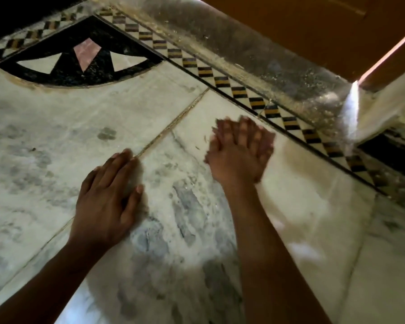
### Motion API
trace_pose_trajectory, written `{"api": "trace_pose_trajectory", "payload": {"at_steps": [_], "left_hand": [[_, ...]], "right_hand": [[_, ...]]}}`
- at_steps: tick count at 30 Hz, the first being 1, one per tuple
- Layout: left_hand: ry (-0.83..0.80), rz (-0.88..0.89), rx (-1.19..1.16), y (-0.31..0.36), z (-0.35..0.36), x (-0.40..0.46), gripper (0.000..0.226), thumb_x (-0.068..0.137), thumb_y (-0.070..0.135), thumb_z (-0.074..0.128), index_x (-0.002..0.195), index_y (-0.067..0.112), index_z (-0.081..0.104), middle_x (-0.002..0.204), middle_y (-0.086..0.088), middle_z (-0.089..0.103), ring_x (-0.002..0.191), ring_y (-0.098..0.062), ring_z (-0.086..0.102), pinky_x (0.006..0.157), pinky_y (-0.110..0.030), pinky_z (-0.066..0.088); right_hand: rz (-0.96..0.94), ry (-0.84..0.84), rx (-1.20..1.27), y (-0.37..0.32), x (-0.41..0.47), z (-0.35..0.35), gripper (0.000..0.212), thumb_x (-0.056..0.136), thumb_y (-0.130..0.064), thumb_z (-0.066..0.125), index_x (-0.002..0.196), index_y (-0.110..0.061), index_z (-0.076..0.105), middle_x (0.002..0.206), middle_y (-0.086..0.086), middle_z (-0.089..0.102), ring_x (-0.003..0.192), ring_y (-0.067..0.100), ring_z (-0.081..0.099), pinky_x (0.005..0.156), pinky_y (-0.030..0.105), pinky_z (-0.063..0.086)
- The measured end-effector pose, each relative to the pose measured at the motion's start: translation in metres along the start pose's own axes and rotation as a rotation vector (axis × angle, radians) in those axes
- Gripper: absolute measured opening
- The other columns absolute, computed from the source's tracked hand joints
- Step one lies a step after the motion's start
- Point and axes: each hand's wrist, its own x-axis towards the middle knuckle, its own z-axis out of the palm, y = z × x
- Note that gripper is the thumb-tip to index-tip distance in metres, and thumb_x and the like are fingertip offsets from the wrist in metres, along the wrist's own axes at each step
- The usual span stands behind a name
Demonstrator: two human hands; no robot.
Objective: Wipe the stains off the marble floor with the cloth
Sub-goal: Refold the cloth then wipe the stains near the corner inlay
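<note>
The pale marble floor [63, 118] carries grey smudged stains, one small patch [107, 134] to the left and larger streaks [188, 204] between my arms. My left hand [108, 197] lies flat on the floor beside a tile joint, fingers stretched out and holding nothing. Further ahead, my right hand [240, 150] is also flat on the marble, close to the checkered border, and is smeared by motion blur. No cloth shows clearly; whether one lies under the right palm is hidden.
A black and yellow checkered inlay strip [222, 81] runs diagonally past the right hand, with a dusty stone step [255, 50] and a brown door [302, 24] behind it. A black inlay motif [80, 59] sits at the upper left.
</note>
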Motion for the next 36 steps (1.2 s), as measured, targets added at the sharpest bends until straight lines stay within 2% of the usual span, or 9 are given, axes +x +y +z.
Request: {"api": "trace_pose_trajectory", "payload": {"at_steps": [3, 7, 10, 14, 18, 23, 27, 31, 36], "left_hand": [[-0.007, 0.008, -0.007, 0.000, -0.001, 0.001, 0.062, 0.106, 0.044, 0.042, 0.161, 0.016, 0.047, 0.174, 0.000, 0.036, 0.161, -0.023, 0.036, 0.123, -0.053, 0.035], [-0.019, 0.011, 0.016, 0.001, -0.005, 0.000, 0.063, 0.107, 0.045, 0.039, 0.162, 0.014, 0.045, 0.175, -0.002, 0.035, 0.161, -0.025, 0.035, 0.124, -0.054, 0.035], [-0.057, 0.009, 0.067, 0.003, -0.003, -0.003, 0.065, 0.109, 0.045, 0.035, 0.167, 0.017, 0.037, 0.178, 0.000, 0.027, 0.164, -0.023, 0.027, 0.127, -0.052, 0.027], [-0.091, -0.011, 0.123, 0.003, -0.003, -0.006, 0.066, 0.111, 0.047, 0.029, 0.170, 0.019, 0.028, 0.181, 0.002, 0.018, 0.166, -0.020, 0.020, 0.131, -0.049, 0.021], [-0.089, -0.039, 0.110, 0.005, -0.006, -0.003, 0.066, 0.110, 0.053, 0.026, 0.169, 0.022, 0.030, 0.181, 0.005, 0.018, 0.167, -0.017, 0.018, 0.131, -0.047, 0.020], [-0.084, -0.039, 0.113, 0.006, -0.007, -0.002, 0.067, 0.108, 0.057, 0.031, 0.166, 0.023, 0.036, 0.179, 0.005, 0.022, 0.165, -0.018, 0.024, 0.129, -0.047, 0.024], [-0.093, -0.029, 0.136, 0.011, -0.008, 0.000, 0.068, 0.107, 0.058, 0.031, 0.161, 0.019, 0.042, 0.177, 0.000, 0.030, 0.163, -0.023, 0.030, 0.125, -0.049, 0.028], [-0.096, -0.068, 0.094, 0.013, -0.009, -0.002, 0.074, 0.105, 0.062, 0.028, 0.165, 0.020, 0.037, 0.178, -0.001, 0.026, 0.163, -0.026, 0.028, 0.126, -0.051, 0.026], [-0.056, -0.031, 0.068, 0.052, -0.010, -0.002, 0.083, 0.099, 0.064, 0.037, 0.165, 0.015, 0.039, 0.178, -0.009, 0.026, 0.162, -0.036, 0.029, 0.124, -0.057, 0.027]], "right_hand": [[-0.220, 0.000, -0.009, -0.027, -0.023, 0.013, 0.061, 0.109, -0.060, 0.018, 0.168, -0.047, 0.007, 0.180, -0.001, -0.009, 0.164, 0.034, -0.017, 0.127, 0.064, -0.014], [-0.517, 0.140, -0.044, 0.028, -0.114, 0.022, 0.053, 0.108, -0.060, 0.035, 0.160, -0.052, 0.039, 0.178, -0.012, 0.020, 0.166, 0.022, 0.010, 0.129, 0.059, 0.014], [-0.269, 0.151, -0.094, 0.086, -0.123, 0.010, 0.053, 0.107, -0.060, 0.034, 0.160, -0.055, 0.036, 0.177, -0.014, 0.019, 0.166, 0.023, 0.013, 0.126, 0.061, 0.019], [0.093, 0.091, -0.014, 0.048, -0.070, 0.006, 0.063, 0.108, -0.063, 0.019, 0.167, -0.050, 0.006, 0.180, -0.006, -0.008, 0.165, 0.034, -0.010, 0.127, 0.067, -0.005], [-0.163, 0.006, -0.033, 0.008, -0.048, 0.009, 0.065, 0.107, -0.063, 0.021, 0.168, -0.047, 0.004, 0.180, -0.005, -0.012, 0.164, 0.034, -0.016, 0.127, 0.069, -0.006], [-0.542, 0.150, -0.129, 0.075, -0.119, 0.009, 0.060, 0.105, -0.066, 0.034, 0.163, -0.050, 0.033, 0.178, -0.011, 0.018, 0.166, 0.022, 0.012, 0.125, 0.061, 0.022], [-0.272, 0.144, -0.157, 0.131, -0.105, -0.013, 0.061, 0.105, -0.066, 0.026, 0.164, -0.050, 0.028, 0.179, -0.010, 0.017, 0.166, 0.024, 0.011, 0.127, 0.061, 0.020], [0.068, 0.048, -0.026, 0.091, -0.052, -0.015, 0.066, 0.106, -0.069, 0.014, 0.167, -0.049, -0.001, 0.179, -0.006, -0.015, 0.164, 0.030, -0.018, 0.130, 0.059, -0.010], [-0.390, 0.101, -0.068, 0.090, -0.113, 0.000, 0.059, 0.108, -0.062, 0.026, 0.166, -0.049, 0.022, 0.180, -0.006, 0.004, 0.167, 0.027, -0.005, 0.132, 0.058, 0.003]]}}
